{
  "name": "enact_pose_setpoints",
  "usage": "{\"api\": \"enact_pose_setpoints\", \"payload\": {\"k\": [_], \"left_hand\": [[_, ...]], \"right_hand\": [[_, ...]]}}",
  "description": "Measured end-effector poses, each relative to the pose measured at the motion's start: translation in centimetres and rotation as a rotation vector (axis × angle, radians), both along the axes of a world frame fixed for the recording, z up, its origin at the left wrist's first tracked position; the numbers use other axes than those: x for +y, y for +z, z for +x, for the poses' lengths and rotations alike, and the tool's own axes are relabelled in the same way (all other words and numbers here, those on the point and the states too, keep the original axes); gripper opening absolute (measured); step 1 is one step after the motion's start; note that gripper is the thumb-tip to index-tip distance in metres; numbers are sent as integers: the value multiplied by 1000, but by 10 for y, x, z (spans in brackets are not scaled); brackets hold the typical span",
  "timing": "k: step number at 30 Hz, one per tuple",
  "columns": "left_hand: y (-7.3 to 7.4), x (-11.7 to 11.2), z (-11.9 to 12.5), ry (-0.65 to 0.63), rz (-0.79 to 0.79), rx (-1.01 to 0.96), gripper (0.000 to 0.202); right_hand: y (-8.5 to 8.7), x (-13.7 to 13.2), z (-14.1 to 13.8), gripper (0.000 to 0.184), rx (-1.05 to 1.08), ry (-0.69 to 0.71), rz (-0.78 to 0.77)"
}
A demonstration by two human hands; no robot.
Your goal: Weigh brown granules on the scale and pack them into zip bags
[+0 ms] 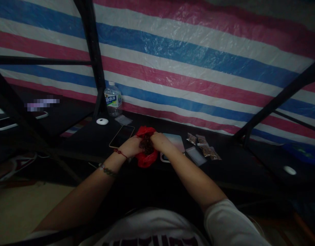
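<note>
A red plastic bag (145, 162) is open in front of me, with small dark brown pieces (147, 145) inside that are too dim to name. My left hand (131, 147) is at the bag's left rim, its fingers curled over the edge. At the right rim is my right hand (159, 140), closed on the red plastic, with fingertips partly hidden. Right of the bag lie several small clear packets (205, 147) filled with brown bits. Nearer stands a flat clear plastic bag (195, 156) without visible contents. Another clear bag (123, 120) lies behind my left hand.
A phone (121, 136) lies left of the red bag, and a pale flat object (175, 140) to its right. A clear bottle (113, 99) and a white round object (102, 121) are at the back left. Dark frame posts (92, 44) flank the black tabletop (234, 167); striped sheeting (173, 68) hangs behind.
</note>
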State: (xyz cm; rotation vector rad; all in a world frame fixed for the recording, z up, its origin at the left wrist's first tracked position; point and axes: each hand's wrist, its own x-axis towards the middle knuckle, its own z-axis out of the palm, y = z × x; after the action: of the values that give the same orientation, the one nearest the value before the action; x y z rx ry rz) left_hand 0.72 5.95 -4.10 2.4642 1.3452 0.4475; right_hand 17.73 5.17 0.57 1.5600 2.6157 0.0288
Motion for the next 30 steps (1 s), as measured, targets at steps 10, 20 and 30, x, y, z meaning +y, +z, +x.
{"api": "enact_pose_setpoints", "payload": {"k": [10, 20, 30], "left_hand": [[-2, 1, 2, 56, -8, -34, 20], [-3, 5, -5, 56, -131, -240, 35], [13, -3, -8, 104, -9, -188, 31]], "right_hand": [[-6, 11, -7, 20, 126, 92, -181], [-32, 19, -5, 25, 429, -3, -110], [-22, 14, 13, 38, 531, -110, -78]]}}
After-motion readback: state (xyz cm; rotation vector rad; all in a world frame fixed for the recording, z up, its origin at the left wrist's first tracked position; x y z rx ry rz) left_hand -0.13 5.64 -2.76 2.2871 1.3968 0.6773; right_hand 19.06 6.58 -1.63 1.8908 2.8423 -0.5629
